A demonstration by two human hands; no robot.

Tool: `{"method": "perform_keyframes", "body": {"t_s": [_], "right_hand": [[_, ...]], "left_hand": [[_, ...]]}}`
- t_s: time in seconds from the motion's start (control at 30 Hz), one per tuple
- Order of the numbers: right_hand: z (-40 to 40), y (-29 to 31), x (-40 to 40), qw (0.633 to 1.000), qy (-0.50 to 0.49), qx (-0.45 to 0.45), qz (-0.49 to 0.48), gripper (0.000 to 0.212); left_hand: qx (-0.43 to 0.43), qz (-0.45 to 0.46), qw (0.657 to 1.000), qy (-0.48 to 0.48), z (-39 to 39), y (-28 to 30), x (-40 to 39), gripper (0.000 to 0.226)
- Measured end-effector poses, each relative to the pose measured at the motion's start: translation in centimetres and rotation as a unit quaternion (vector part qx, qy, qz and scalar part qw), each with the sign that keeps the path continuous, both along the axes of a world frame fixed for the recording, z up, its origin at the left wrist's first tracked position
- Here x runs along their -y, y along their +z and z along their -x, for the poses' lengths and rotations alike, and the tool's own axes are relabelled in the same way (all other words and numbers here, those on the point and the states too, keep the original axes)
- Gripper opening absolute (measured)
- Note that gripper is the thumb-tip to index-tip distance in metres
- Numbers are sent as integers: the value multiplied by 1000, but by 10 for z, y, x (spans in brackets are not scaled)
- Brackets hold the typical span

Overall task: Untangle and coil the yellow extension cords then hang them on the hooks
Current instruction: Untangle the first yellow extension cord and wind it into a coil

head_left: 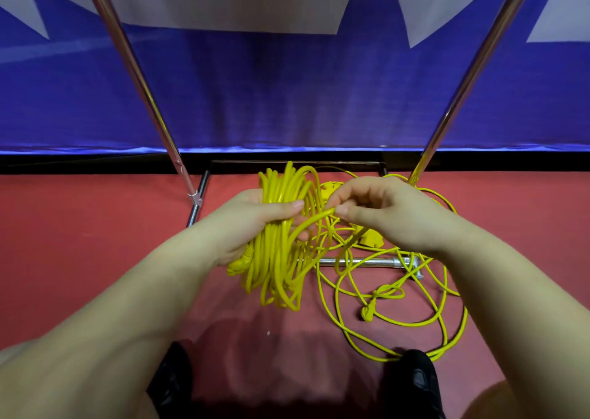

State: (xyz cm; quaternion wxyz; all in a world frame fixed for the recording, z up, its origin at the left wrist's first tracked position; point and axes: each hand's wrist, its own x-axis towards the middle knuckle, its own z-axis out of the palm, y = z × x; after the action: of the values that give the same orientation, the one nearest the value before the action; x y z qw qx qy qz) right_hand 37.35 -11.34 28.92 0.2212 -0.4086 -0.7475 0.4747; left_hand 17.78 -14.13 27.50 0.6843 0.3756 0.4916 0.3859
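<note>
My left hand (255,223) grips a thick coil of yellow extension cord (281,259), thumb pressed across the loops; the coil hangs below the hand. My right hand (383,214) pinches a single strand of the same cord (314,220) just to the right of the coil. More yellow cord lies loose and tangled on the red floor (408,310), with a small knot and a plug (367,313). A yellow socket block (372,239) shows under my right hand. No hooks are in view.
Two slanted chrome poles (140,80) (472,73) of a metal rack rise left and right; its base bars (367,262) lie on the floor under the cords. A blue and white banner (287,92) hangs behind. My black shoes (172,383) stand at the bottom.
</note>
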Motion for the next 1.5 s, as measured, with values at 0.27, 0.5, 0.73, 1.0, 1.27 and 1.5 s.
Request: {"method": "perform_keyframes", "body": {"t_s": [0.27,0.5,0.73,1.0,1.27,1.5], "right_hand": [[4,-8,-1,990,-88,95,-54,12],[-4,-14,7,939,15,344,22,8],[-24,-10,-8,963,-104,224,-105,10],[-19,7,-4,970,-202,-91,-101,9],[-19,13,1,985,-136,-99,-25,16],[-9,1,5,997,-59,15,38,19]], "left_hand": [[-21,-14,998,-65,-10,-5,5,2],[0,-24,1000,15,-2,-4,-6,6],[-13,-35,999,38,-7,0,-5,15],[18,-5,998,60,-6,1,-10,18],[51,28,998,35,-11,3,-6,26],[16,-5,1000,3,-14,-2,-6,14]]}}
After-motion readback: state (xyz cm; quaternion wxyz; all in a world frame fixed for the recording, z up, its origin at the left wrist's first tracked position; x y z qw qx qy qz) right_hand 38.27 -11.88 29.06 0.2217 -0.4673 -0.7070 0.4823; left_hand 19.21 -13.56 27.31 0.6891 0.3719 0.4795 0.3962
